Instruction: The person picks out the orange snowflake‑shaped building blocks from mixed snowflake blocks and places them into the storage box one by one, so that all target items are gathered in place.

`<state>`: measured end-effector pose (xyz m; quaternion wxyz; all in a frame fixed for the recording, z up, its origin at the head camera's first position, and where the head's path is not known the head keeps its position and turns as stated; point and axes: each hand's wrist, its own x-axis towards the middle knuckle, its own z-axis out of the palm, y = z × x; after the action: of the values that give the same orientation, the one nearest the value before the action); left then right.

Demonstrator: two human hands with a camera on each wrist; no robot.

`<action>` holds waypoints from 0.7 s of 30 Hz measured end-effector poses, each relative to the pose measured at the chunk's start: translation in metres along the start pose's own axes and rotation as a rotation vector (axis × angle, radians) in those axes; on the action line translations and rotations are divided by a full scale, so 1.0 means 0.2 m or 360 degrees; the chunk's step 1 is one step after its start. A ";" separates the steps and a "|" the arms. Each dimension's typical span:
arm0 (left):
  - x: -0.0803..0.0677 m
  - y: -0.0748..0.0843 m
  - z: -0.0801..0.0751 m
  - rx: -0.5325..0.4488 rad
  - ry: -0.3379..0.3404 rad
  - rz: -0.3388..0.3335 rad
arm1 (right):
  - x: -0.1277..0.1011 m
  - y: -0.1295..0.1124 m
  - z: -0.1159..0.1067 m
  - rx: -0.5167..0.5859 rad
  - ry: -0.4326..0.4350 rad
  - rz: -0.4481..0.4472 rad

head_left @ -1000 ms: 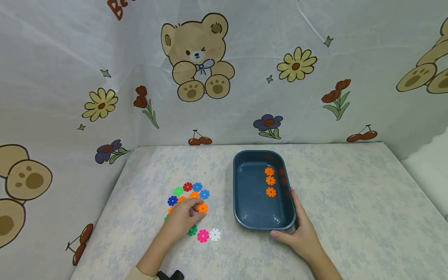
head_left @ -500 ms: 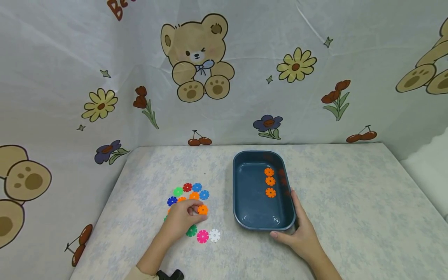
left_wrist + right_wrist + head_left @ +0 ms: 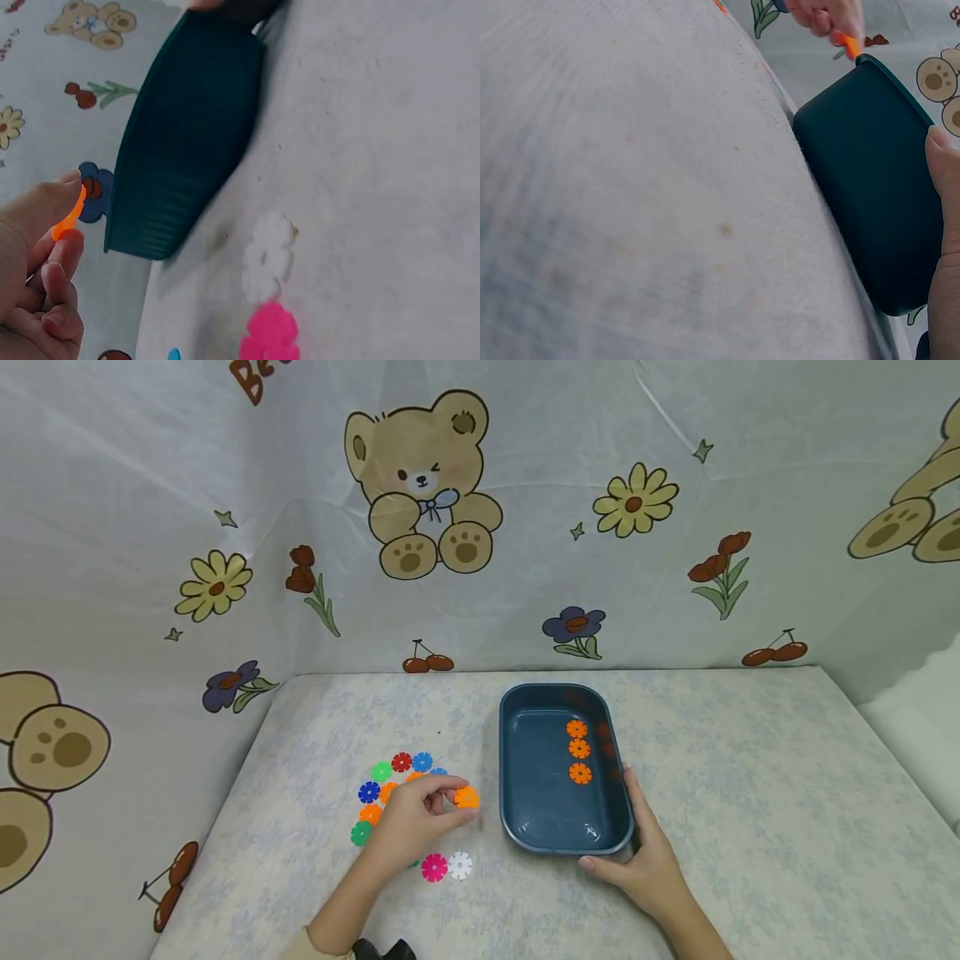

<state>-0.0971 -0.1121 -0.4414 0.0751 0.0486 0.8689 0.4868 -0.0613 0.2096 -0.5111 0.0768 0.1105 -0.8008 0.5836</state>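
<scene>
While the left hand pinches an orange disc between thumb and fingertips, just left of the bin and clear of the table, the right hand lies with straight fingers against the bin's right wall. Three orange discs sit inside it; more discs of mixed colours lie beneath the left hand. Such a thin fingertip pinch could let the disc slip and land short of the rim.
</scene>
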 end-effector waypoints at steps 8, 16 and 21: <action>0.07 0.20 0.12 0.0061 -0.0130 0.0243 | 0.00 0.00 0.00 0.0010 0.0003 -0.0019; 0.17 0.30 0.31 0.0219 -0.0268 0.0414 | 0.00 0.00 0.00 -0.0016 -0.0003 -0.0037; 0.22 0.33 0.43 0.0423 -0.0275 0.0434 | 0.00 0.00 0.00 -0.0002 -0.0003 -0.0034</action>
<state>-0.1251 0.0013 -0.4341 0.0756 0.2169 0.9012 0.3675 -0.0611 0.2096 -0.5113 0.0823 0.1195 -0.8001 0.5821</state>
